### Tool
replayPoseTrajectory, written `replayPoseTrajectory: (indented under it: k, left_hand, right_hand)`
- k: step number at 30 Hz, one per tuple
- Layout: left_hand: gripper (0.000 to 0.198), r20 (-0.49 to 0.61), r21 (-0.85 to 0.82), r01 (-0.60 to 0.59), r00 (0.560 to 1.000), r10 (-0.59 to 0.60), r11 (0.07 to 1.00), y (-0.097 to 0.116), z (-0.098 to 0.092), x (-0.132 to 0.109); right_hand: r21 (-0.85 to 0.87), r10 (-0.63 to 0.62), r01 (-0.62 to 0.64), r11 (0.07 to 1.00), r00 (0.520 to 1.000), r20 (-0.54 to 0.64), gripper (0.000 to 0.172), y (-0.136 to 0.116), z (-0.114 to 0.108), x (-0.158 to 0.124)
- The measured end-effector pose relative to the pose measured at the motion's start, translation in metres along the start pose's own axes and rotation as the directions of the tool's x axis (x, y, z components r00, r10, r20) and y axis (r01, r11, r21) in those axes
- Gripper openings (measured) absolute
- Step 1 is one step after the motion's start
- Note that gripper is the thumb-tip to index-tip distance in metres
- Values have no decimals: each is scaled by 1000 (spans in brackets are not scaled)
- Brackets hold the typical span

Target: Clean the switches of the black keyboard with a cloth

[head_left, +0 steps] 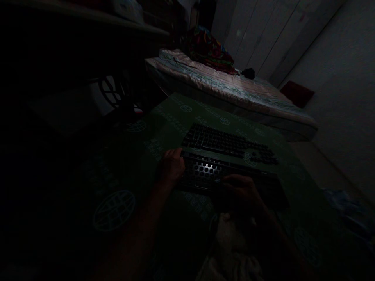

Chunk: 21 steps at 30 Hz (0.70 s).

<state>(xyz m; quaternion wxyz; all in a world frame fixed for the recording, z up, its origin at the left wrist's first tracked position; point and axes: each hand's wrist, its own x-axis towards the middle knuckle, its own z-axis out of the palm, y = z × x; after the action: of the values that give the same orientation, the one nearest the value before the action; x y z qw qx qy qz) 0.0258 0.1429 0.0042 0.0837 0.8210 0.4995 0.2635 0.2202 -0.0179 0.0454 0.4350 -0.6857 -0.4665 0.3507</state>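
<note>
The room is very dim. A keyboard frame (205,169) with rows of round holes lies on a green printed mat (164,117). My left hand (171,166) grips its left end with curled fingers. My right hand (238,191) rests on its near edge, fingers bent over it; what they hold is too dark to make out. Beyond the frame, a sheet of black keycaps (225,142) lies flat on the mat. A pale cloth (231,242) sits near my right wrist.
A mattress (234,91) with a striped sheet lies on the floor behind the mat, with a bright bundle of fabric (209,48) and a small dark object (248,73) on it. A metal treadle stand (113,91) is at left. Wall panels (263,35) rise behind.
</note>
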Motion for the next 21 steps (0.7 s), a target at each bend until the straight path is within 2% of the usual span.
replayPoseTrajectory:
  k: [4,9,12,15,21]
  left_hand:
    - [34,2,-8,-9,1000,9,1000,-1,1,1]
    - [34,18,0,11,1000,-11,1000,-1,0,2]
    - [34,24,2,4,1000,-4,1000,0,-2,2]
    - [35,30,3,16,999,-16,1000,2,-3,2]
    - [35,31,-3,5,1000,-5,1000,2,-3,2]
  right_hand:
    - [1,46,-48,999,967,250,18,-6,-11,6]
    - [-97,18,29,995,893,451,14,-16,-19,28]
    - [-111,11,52,992,861,509,16,-17,-23,41]
    - [-96,44,9,995,844,535,19,-19,-28,48]
    - [-145,105,-37,989,861,497,17,-26,-33,55]
